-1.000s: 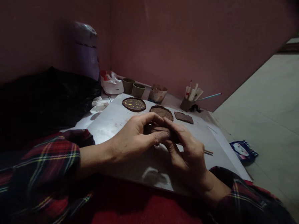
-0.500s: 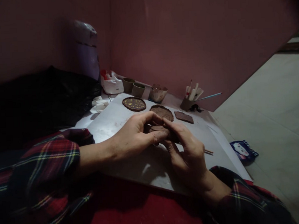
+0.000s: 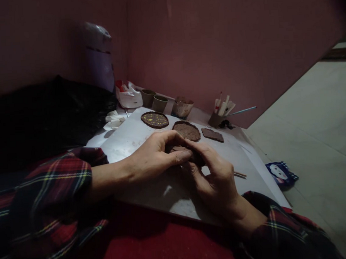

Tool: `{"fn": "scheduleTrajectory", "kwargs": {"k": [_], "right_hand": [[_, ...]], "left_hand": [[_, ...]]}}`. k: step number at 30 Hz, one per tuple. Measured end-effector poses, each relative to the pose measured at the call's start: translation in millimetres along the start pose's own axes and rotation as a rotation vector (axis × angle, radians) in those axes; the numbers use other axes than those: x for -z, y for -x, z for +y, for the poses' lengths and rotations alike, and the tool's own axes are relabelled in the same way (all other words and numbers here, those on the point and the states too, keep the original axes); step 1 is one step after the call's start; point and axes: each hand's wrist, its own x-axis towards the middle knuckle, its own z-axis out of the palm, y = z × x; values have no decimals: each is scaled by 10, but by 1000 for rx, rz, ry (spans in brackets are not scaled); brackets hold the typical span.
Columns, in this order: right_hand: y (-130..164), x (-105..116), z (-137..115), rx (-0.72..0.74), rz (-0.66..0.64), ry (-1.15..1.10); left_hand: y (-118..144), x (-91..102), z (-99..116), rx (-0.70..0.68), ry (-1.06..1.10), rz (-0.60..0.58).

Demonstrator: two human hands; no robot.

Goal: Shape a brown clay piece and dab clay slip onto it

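A lump of brown clay (image 3: 196, 157) is held between both hands above a white board (image 3: 127, 147). My left hand (image 3: 158, 151) grips it from the left, thumb across its near side and fingers over the top. From the right, my right hand (image 3: 214, 173) pinches the same clay between thumb and fingers. Much of the lump is hidden by the fingers. Just beyond lies a round, rough-edged brown clay slab (image 3: 187, 131). Left of it is another round slab with yellow specks (image 3: 154, 119), and to its right a small rectangular clay slab (image 3: 212, 135).
Two dark cups (image 3: 160, 103) and a smeared tub (image 3: 182, 107) stand along the wall. A holder (image 3: 215, 120) carries several tools. A thin stick (image 3: 239, 174) lies on the board's right. Black plastic (image 3: 50, 112) fills the left; a blue pouch (image 3: 281, 175) is on the floor.
Both hands have shifted slightly, the right one a little to the left, with fingers still pressing the clay. More of the round brown slab behind them shows now.
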Motion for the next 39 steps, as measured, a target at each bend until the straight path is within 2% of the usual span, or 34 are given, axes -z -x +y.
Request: {"fn": "scheduleTrajectory", "kwargs": {"k": [5,13,39], "right_hand": [[-6,6,-11,9,-5,-12],[2,5,-14,-15,-34,-15],[15,-13,2,-9,-53,-34]], "left_hand": [[6,-1,8,7,21,-2],[7,7,6,4,-124,24],[4,4,44,-11,-161,16]]}}
